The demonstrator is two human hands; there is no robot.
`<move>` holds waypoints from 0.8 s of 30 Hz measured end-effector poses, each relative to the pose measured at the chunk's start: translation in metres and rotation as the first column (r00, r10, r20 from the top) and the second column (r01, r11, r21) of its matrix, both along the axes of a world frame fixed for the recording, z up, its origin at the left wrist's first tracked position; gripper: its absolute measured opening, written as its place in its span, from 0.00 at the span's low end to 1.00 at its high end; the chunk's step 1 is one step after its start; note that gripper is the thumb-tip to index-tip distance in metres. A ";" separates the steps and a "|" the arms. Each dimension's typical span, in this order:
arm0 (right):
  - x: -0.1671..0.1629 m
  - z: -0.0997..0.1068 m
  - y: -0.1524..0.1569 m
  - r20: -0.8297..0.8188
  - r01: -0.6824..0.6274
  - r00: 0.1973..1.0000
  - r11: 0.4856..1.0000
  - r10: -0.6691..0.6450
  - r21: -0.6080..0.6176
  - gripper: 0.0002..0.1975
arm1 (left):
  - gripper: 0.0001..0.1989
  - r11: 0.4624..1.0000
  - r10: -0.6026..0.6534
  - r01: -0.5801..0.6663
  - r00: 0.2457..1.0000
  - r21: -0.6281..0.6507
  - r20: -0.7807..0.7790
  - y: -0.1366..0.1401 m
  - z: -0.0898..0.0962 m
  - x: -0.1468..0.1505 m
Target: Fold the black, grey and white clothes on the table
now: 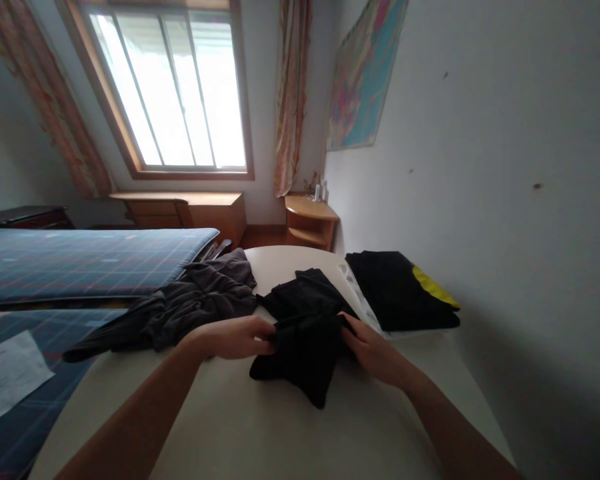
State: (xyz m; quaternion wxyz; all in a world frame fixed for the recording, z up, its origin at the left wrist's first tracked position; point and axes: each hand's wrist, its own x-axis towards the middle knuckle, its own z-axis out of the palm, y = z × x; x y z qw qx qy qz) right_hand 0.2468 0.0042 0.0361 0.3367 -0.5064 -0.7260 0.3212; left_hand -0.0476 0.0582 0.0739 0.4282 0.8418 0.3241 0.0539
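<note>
A black garment (305,353) is in front of you, near the middle of a pale, curved-edged table (220,427), its far part lying on the surface and its near part hanging in two dark points towards you. Your left hand (237,338) has its thumb and fingers pinched on the left edge of the cloth; your right hand (373,348) grips the opposite edge, thumb on top, its other fingers partly hidden by the fabric. Holding it from both sides probably lets you spread the cloth evenly, while the table seems to bear most of its weight. Beyond your left hand, a rumpled dark grey garment (207,293) trails over the table's left edge. To the right, near the wall, a black folded cloth (395,297) with a yellow patch (433,288) rests flat on something white, perhaps set aside to leave working room. Farther left are a blue checked mattress (95,260) and a sheet of paper (13,377); ahead, a bright window (180,93) lights the room.
</note>
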 end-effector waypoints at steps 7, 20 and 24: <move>0.017 -0.015 0.015 -0.296 0.298 0.908 0.954 -0.296 -0.040 0.25 | 0.17 0.942 0.171 -0.238 0.946 0.235 0.275 0.004 -0.025 0.025; 0.007 -0.016 0.011 -0.036 0.022 0.999 0.981 -0.029 -0.195 0.17 | 0.12 0.968 0.003 -0.042 0.988 -0.247 -0.157 -0.002 -0.021 0.012; 0.007 -0.018 0.014 -0.256 0.110 0.950 0.957 -0.181 -0.267 0.24 | 0.18 0.926 0.285 -0.237 0.950 -0.295 0.130 0.004 -0.007 0.005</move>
